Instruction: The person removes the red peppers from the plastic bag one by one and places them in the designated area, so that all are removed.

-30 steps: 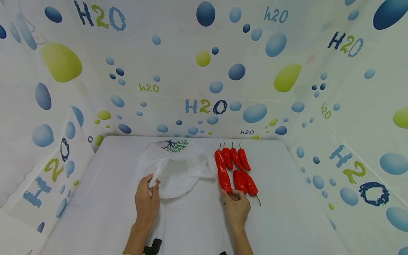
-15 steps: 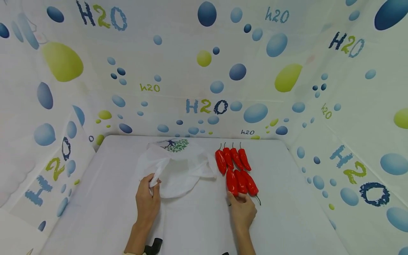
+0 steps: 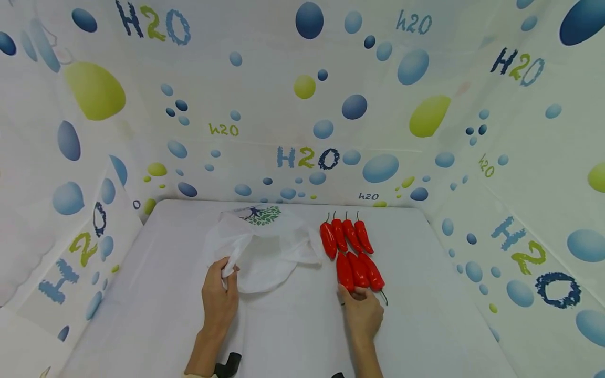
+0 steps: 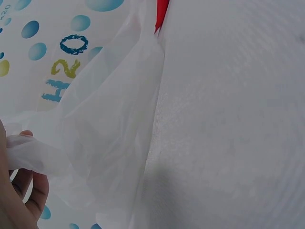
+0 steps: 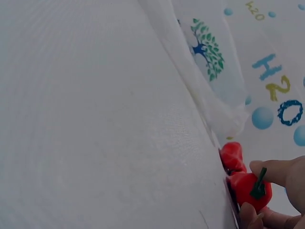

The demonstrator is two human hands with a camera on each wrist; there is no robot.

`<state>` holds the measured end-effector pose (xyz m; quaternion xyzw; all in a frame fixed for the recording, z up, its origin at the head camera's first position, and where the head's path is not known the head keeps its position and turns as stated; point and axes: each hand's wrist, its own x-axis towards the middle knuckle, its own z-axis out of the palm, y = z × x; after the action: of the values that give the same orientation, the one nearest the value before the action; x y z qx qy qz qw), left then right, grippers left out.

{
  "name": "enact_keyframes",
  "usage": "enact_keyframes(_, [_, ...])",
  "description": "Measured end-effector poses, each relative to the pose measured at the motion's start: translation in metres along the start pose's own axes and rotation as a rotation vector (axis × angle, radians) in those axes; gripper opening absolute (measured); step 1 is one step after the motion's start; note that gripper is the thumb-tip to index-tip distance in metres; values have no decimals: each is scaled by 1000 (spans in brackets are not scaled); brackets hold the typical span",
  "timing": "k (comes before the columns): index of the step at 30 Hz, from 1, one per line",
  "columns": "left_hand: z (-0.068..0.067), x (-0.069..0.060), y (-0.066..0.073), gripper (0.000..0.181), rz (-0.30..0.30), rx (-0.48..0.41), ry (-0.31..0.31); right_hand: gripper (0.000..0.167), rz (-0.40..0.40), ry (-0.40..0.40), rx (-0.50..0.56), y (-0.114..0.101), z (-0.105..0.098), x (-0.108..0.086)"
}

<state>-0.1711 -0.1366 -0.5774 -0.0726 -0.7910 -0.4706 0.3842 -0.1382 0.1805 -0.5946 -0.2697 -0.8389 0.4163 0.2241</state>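
My left hand [image 3: 220, 294] pinches the near left edge of a thin white bag [image 3: 269, 270], whose mouth gapes toward me; a tree print [image 3: 261, 215] shows on its far part. In the left wrist view, fingers [image 4: 39, 191] curl about the bunched material. My right hand [image 3: 363, 315] pinches the stem end of a red chili pepper [image 3: 345, 272], the leftmost of the near row. Its green stem [image 5: 259, 190] pokes out between thumb and finger in the right wrist view. Beside it lie two more red peppers [image 3: 373, 271], side by side on the table.
Behind the near row stands a far row of several red peppers [image 3: 350, 235], stems pointing away. A white table [image 3: 425, 315] lies under everything. A printed curtain [image 3: 264, 94] with blue and green drops walls in the back and sides.
My right hand has shifted right with its pepper, bringing it from the front of the far row's left pepper to beside the near ones. The left hand keeps its hold on the bag.
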Motion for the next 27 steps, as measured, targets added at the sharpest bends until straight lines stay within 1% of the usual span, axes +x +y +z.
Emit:
enact_keyframes(4, [0,0,0,28,-4,2,-2,40,-24,-5,-33,1,-1,2])
enact_keyframes(9, [0,1,0,28,-6,5,-4,42,-63,48,-79,-1,-5,3])
enact_keyframes(12, [0,1,0,28,-1,8,0,41,-114,94,-66,-5,-8,3])
enact_keyframes(14, [0,0,0,28,4,8,1,38,-169,109,-24,-10,-10,4])
enact_keyframes(16, [0,0,-1,27,5,5,3,35,-228,100,52,-16,-11,5])
enact_keyframes(20, [0,-1,-1,28,-2,-3,3,29,-308,42,167,-34,-11,7])
enact_keyframes(23, [0,0,0,28,-7,-6,1,26,-315,14,185,-46,-7,11])
enact_keyframes(27, [-2,1,1,26,-13,-5,3,26,-318,-22,189,-55,5,18])
